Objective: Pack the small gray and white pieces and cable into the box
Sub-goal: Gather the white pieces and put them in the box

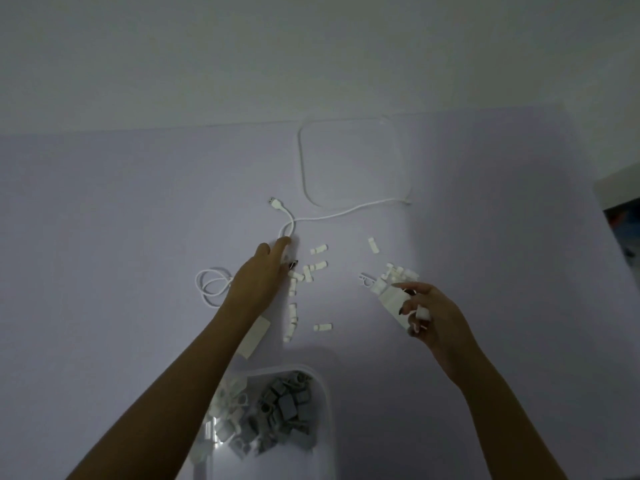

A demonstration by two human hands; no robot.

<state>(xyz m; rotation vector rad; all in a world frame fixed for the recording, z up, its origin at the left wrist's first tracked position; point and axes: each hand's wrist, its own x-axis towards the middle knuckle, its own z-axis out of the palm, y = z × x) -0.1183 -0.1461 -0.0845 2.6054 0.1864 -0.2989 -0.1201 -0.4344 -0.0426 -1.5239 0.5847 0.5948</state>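
The cable [332, 213] lies on the counter [104, 220] beyond both hands, its long run stretching left to right from a plug end at upper left, past a small loop, to the far right end by the lid [353, 164]; a second coil of it sits to the left of the left forearm. The left hand [263, 271] is the nearer one — reached forward, palm down, fingers straight, its fingertips touching the small loop. White pieces [304, 275] are scattered just right of that hand, and another cluster lies ahead of the right hand [429, 317]. That hand is held off to the right, well apart from the left, fingers curled and pinching small white pieces, with a white card-like sheet under them. The box [322, 393] sits nearest the person, between the forearms, already holding gray pieces [284, 410] and some white ones — so the cable would likely have to be drawn back toward the body.
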